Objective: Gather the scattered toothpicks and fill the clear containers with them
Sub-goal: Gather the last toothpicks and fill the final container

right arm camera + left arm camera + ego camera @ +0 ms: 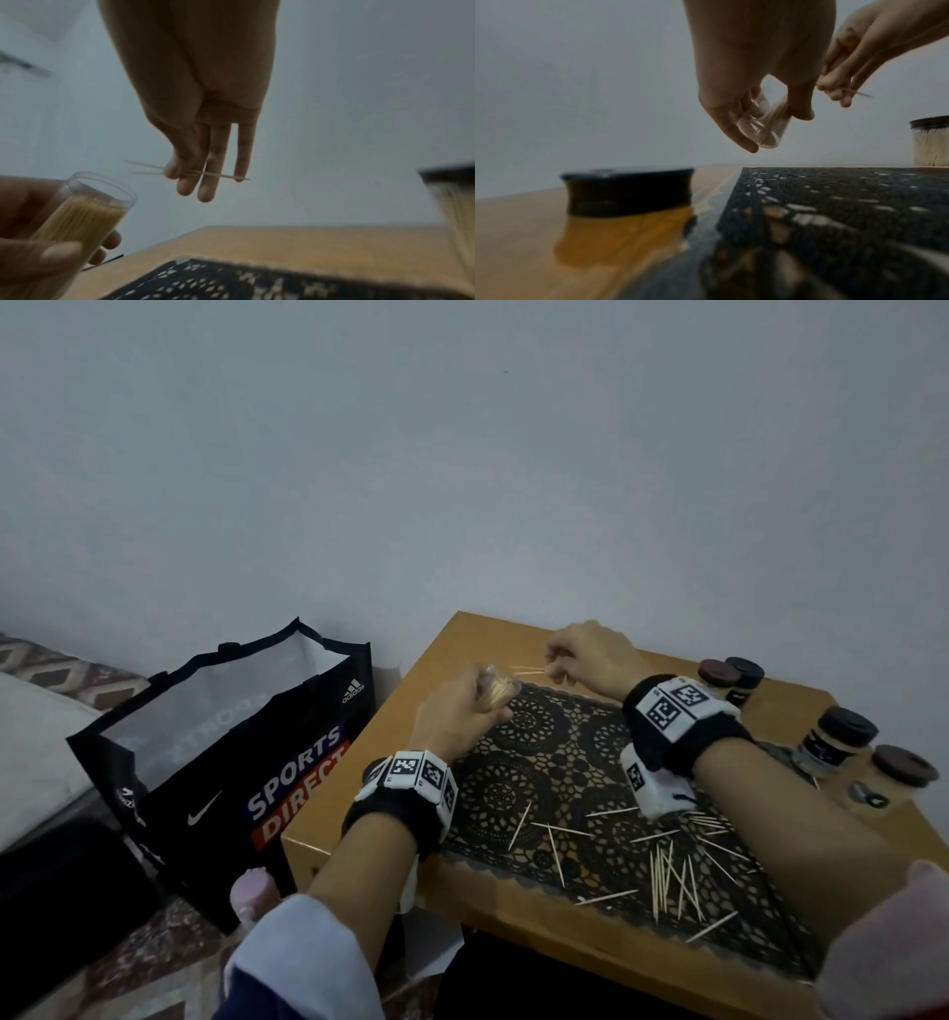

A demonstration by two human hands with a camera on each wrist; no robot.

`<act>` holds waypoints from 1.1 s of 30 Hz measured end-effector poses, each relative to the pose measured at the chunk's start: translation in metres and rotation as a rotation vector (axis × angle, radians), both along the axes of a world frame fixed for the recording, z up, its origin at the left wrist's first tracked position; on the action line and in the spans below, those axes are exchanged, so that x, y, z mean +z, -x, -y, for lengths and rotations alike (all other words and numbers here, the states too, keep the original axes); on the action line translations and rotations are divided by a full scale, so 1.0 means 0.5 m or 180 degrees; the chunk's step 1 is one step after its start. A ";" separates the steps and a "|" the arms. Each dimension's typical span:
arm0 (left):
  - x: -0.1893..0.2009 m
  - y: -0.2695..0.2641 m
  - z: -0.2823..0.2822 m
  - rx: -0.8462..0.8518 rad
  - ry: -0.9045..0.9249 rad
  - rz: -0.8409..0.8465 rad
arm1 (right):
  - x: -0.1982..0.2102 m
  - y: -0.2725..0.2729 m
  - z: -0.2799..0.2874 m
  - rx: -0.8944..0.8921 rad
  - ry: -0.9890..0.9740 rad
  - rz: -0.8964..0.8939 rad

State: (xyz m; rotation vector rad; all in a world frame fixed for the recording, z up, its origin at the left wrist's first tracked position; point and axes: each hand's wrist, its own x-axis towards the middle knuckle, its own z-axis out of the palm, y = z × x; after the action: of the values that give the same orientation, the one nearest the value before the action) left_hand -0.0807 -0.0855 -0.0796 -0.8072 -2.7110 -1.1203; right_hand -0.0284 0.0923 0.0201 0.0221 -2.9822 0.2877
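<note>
Loose toothpicks (pixel 667 870) lie scattered on the near part of a black lace mat (pixel 539 762) covering a wooden table (pixel 369 819). Beyond them, the left hand (pixel 452 711) curls around a clear container (pixel 85 213) packed with toothpicks, tilted above the table with its mouth toward the right hand (pixel 590 660), which pinches a few toothpicks (pixel 190 172) just beside that mouth. Capped jars (pixel 837 737) stand at the right. On the floor at left, a bag (pixel 231 762) reads "SPORTS DIRECT", bearing adidas and Nike logos.
</note>
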 end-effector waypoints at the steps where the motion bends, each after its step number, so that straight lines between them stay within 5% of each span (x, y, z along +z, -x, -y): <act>1: 0.000 -0.001 0.000 -0.0048 -0.0015 0.0006 | 0.009 -0.003 0.008 0.0110 -0.0281 0.0080; 4: 0.000 -0.003 -0.003 -0.0280 -0.0053 0.0067 | 0.022 0.000 0.029 0.0385 -0.0592 0.0092; 10: 0.000 -0.005 -0.010 -0.0691 -0.0144 0.0061 | 0.031 0.014 0.049 0.0709 0.0151 0.0326; 24: -0.005 -0.003 -0.019 -0.0729 -0.0309 0.0116 | 0.049 0.016 0.047 0.0441 0.1518 0.0099; 29: -0.001 -0.005 -0.007 -0.0313 -0.0442 0.0053 | 0.028 -0.020 0.037 0.0080 0.0768 -0.0329; 33: 0.003 -0.007 0.000 -0.0093 -0.0344 -0.0166 | -0.023 -0.094 0.048 0.1019 0.0076 0.1149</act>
State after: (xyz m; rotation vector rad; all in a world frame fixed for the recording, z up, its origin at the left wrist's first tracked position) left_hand -0.0774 -0.0857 -0.0779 -0.8498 -2.5795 -1.2221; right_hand 0.0187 0.0684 0.0086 0.4998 -3.3249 0.4009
